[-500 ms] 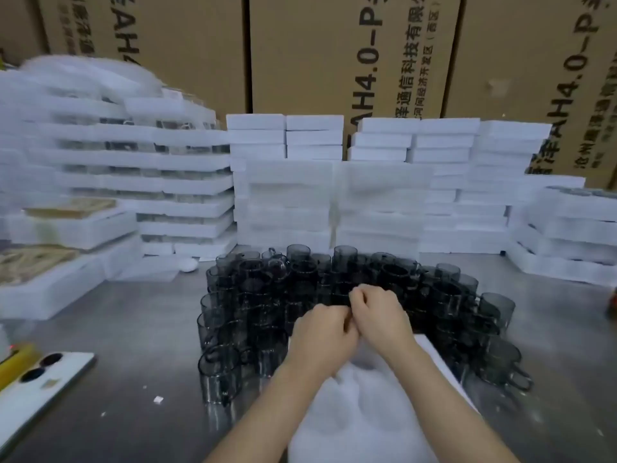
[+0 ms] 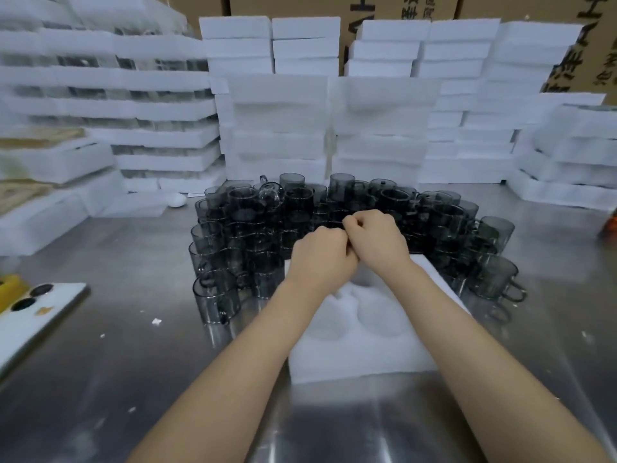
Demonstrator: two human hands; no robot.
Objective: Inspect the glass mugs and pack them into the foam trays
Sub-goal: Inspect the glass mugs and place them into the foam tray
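Note:
Several dark smoky glass mugs (image 2: 257, 212) stand packed together on the steel table. In front of them lies a white foam tray (image 2: 360, 332) with round hollows that hold nothing. My left hand (image 2: 320, 259) and my right hand (image 2: 377, 240) are pressed together over the tray's far end, at the near edge of the mugs. Both have curled fingers. The right thumb and forefinger pinch at a thin dark mug rim. The left fingers curl downward, and what they grip is mostly hidden.
Tall stacks of white foam trays (image 2: 277, 128) wall the back and both sides, with cardboard boxes (image 2: 394, 8) behind. A white phone (image 2: 36, 305) and a yellow object (image 2: 11, 289) lie at the left edge. Foam crumbs dot the steel table (image 2: 133, 362).
Both hands stay pressed together at the same spot by the mugs. The view has tilted down and moved closer.

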